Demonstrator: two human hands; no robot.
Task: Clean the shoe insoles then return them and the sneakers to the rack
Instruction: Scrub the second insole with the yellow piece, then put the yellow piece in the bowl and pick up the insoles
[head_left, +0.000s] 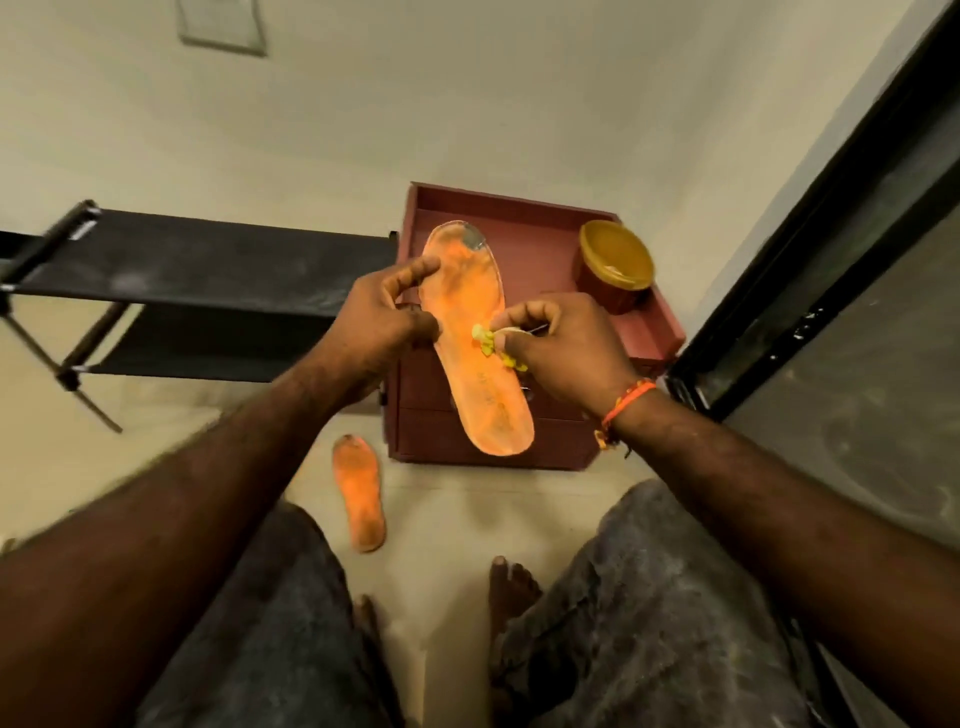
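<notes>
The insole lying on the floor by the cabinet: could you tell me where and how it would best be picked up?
Probably at the near, rounded end of the floor insole, pinched across its width from above. It lies flat and apart from the red cabinet, with bare floor around it.

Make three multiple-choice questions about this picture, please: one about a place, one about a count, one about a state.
1. Where does the second insole lie?
A. On the floor
B. On the black rack
C. In the red box

2. How many orange insoles are visible?
A. One
B. Two
C. Three

3. What is the right hand doing?
A. Resting open
B. Pinching a yellow cloth against the held insole
C. Lifting the yellow tub

Answers:
1 A: it lies on the floor beside the red box.
2 B: one held, one below.
3 B: the fingers curl round the cloth while the left hand grips the insole.
</notes>
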